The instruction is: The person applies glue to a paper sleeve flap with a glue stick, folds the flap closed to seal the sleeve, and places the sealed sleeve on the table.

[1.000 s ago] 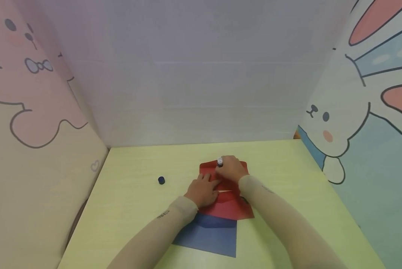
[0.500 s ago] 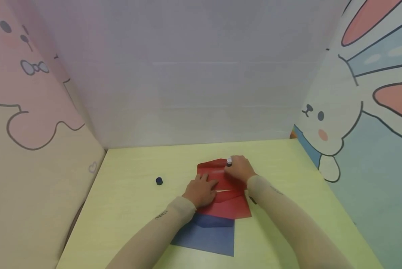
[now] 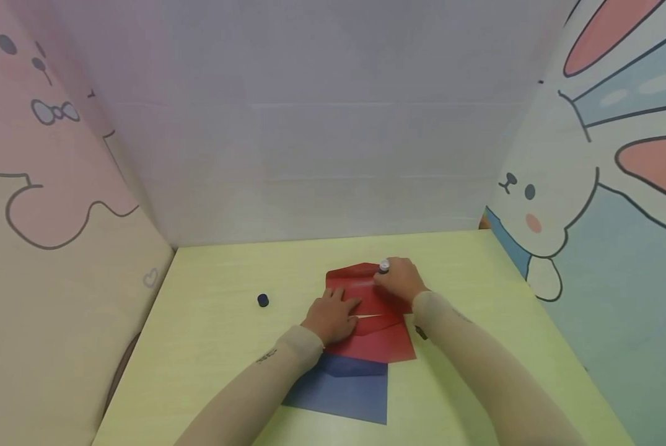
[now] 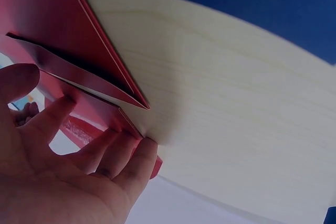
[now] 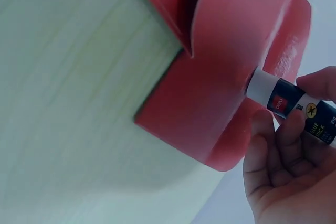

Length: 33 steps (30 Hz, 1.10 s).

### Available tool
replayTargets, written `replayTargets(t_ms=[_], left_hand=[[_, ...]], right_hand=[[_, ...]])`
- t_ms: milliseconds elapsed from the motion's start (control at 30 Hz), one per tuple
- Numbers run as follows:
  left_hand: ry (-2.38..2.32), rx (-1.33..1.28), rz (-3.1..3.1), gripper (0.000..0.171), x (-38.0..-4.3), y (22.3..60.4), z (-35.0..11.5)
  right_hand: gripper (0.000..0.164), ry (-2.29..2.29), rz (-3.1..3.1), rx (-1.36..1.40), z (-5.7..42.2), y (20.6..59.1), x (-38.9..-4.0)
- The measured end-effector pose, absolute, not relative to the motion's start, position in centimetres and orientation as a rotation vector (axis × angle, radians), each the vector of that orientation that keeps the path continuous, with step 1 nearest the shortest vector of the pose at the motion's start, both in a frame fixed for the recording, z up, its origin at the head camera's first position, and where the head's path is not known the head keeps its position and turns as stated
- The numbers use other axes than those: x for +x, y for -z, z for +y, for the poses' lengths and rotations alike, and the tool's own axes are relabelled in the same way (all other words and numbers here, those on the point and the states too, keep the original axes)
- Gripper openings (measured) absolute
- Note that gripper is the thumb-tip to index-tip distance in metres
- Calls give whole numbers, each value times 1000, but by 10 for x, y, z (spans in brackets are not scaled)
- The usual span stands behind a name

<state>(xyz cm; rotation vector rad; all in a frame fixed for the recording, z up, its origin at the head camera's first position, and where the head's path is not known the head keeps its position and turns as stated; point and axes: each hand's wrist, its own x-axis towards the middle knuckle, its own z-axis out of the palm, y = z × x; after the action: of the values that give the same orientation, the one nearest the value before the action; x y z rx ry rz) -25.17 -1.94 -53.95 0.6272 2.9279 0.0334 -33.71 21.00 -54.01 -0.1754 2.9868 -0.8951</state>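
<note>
My right hand [image 3: 402, 279] holds a glue stick [image 5: 294, 100] between thumb and fingers, its white end against the far red envelope [image 5: 184, 108] near the fold of its flap. Shiny whitish smears mark the flap [image 5: 286, 59] in the right wrist view. With fingers spread, my left hand [image 3: 329, 318] presses on the left part of that envelope; its fingertips [image 4: 149, 148] lie at the paper's edge. Just nearer lies a second red envelope [image 3: 380, 345], overlapping a blue envelope [image 3: 355, 396]. The left hand and sleeve hide part of the envelopes' left sides.
A small dark cap [image 3: 262, 300] stands on the pale wooden table [image 3: 215, 347], left of the envelopes. A white wall [image 3: 321, 186] rises behind the table's far edge. Side panels with cartoon animals flank it, including a rabbit [image 3: 556, 217] at the right.
My right hand has slid to the right along the far red envelope with the glue stick. The left hand keeps its place on the paper. The head view has shifted slightly.
</note>
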Motion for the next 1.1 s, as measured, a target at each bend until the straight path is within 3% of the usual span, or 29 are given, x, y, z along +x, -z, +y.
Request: replayTargets(t_ms=[200,467,567,867,967,1100], left_hand=[[-46,633,2918,57,-256,539,-16],[-171,667,2974,60,-260,545,-16],[-265,697,3021,73,-268,541,-14],[-426,556,2930,139,-304,535,-23],[-383,532,2907,146,-307,537,-29],[-347,542,2905,142,-305,540,-32]], right_hand=[[26,1115,2905,5,232,531,-332],[31,1314,2805,144,271,520,-296],[30,1342,2816,176,285,520,-283],[40,1463,2787,280,288,519,-257],[43,1488,2784,259,286,517,-252],[43,1516,2778,278,292,515,-242]])
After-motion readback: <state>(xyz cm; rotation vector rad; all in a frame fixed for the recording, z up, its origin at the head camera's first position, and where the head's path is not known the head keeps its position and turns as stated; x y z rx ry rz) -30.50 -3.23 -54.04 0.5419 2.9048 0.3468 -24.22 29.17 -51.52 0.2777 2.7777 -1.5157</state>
